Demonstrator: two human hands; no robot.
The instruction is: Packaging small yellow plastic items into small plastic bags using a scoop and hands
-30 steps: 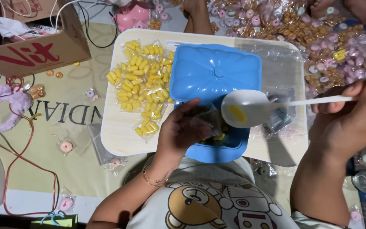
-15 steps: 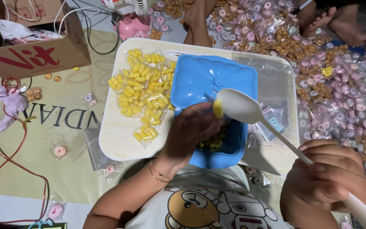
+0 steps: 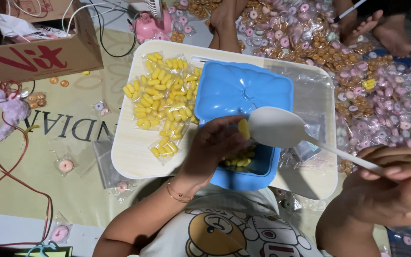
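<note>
The right hand (image 3: 396,183) grips a white spoon (image 3: 281,128) by its handle; the left hand (image 3: 215,143) pinches a yellow candy (image 3: 244,128) over the blue box (image 3: 250,164).

This looks like a home floor turned into a small candy-packing spot. A low white lap tray (image 3: 134,157) sits on a printed mat (image 3: 72,138) at the frame's centre, with heaps of small wrapped sweets (image 3: 381,90) spread over the floor at upper right. An open cardboard box (image 3: 39,57), loose cables (image 3: 5,190) and a pink gadget (image 3: 153,26) crowd the upper left, and bare feet (image 3: 396,33) rest at the top right.
</note>
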